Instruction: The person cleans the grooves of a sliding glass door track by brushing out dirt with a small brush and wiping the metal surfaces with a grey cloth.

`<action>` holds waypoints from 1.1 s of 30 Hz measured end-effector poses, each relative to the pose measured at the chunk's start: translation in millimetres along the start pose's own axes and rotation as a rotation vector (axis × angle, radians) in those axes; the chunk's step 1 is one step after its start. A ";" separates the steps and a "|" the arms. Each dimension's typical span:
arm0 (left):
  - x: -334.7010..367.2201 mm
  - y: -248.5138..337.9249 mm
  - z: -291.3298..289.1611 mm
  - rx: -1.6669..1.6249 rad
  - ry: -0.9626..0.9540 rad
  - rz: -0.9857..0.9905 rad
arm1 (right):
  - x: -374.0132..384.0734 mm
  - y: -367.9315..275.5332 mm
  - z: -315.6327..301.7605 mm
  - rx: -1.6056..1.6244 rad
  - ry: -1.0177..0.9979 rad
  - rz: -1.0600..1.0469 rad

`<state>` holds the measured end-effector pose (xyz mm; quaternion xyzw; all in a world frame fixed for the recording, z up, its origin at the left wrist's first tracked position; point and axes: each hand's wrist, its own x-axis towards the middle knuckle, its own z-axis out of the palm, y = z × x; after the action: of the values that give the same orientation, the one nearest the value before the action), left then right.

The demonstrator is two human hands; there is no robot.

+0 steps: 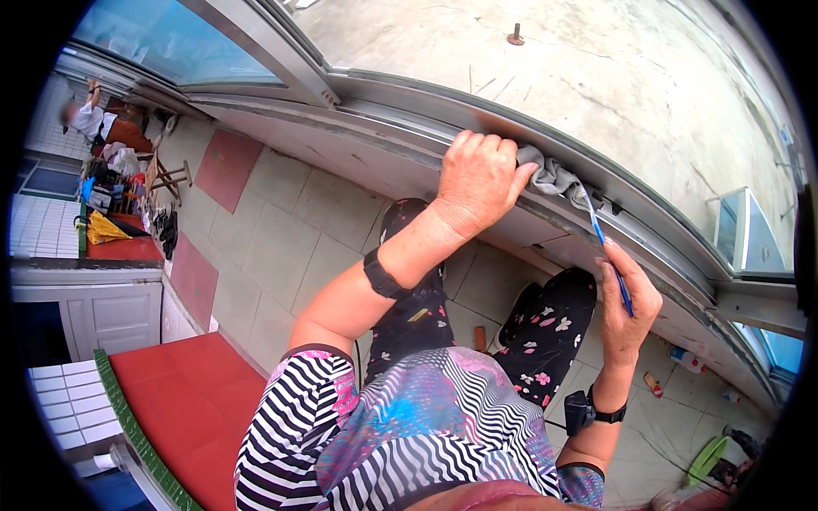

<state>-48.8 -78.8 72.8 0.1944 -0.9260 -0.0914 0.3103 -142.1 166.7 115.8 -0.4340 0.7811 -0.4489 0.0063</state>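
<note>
Your left hand (pixel 482 180), fingers curled, grips the grey cloth (pixel 555 179) along the window track (pixel 394 121); your right hand (pixel 629 300) pinches the blue-and-white toothbrush (pixel 598 226), its far end at the cloth.

Cloth (pixel 554 180) on win. track (pixel 396 119) — slim tool (pixel 598 226) at R end.

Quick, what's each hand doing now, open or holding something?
Left hand: curled against the crumpled grey cloth; whether it grips it can't be told.
Right hand: closed, holding the slim blue-and-white stick-shaped tool.
</note>
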 end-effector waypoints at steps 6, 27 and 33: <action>12.3 64.8 28.4 -0.132 -0.027 0.122 | -29.3 21.0 -38.5 0.001 0.104 0.129; 21.6 5.9 -17.0 -0.090 0.203 0.082 | -52.3 28.0 -41.0 0.125 0.160 0.166; 7.5 -92.8 -52.9 0.105 0.286 -0.127 | -32.1 12.2 -14.2 0.174 0.102 0.074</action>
<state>6.2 -168.7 91.7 0.2795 -0.8619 -0.0340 0.4219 -136.0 201.2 103.5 -0.3792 0.7541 -0.5358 0.0209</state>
